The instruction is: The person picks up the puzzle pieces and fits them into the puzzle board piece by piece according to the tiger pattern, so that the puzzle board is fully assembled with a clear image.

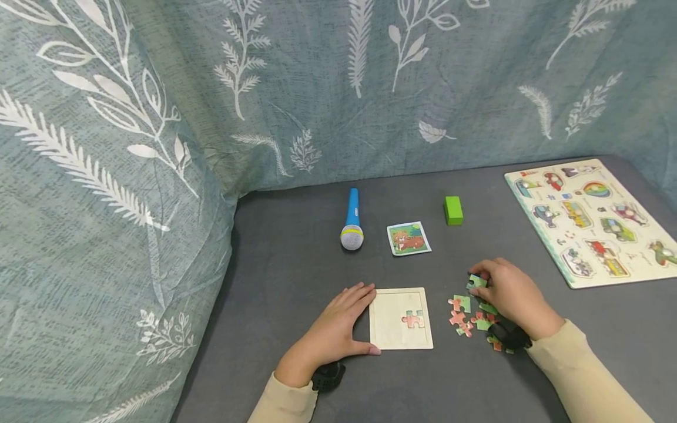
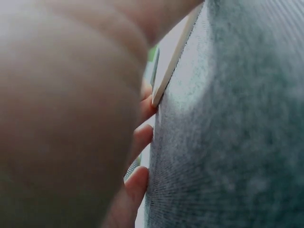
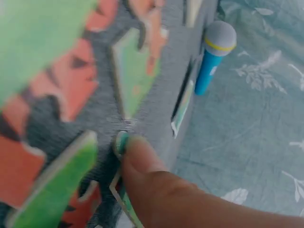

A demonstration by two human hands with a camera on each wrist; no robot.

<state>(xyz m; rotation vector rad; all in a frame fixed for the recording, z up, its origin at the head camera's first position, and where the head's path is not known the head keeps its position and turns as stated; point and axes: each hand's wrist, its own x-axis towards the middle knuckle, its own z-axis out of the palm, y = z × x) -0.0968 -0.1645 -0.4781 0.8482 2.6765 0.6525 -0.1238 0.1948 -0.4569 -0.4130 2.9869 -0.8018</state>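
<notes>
My left hand spreads along the left side of a square wooden puzzle tray, its straight fingers at the upper left corner and its thumb at the bottom edge. One red-and-green jigsaw piece lies inside the tray, right of the middle. To the right, my right hand pinches a green jigsaw piece between thumb and fingers. Below that hand lie several loose jigsaw pieces, red and green, some hidden under the wrist. In the right wrist view, the thumb overlaps the pinched piece.
Behind the tray, a picture card with an orange animal lies between a blue toy microphone and a green block. A large picture board occupies the right side. Patterned cloth hangs along the back and left.
</notes>
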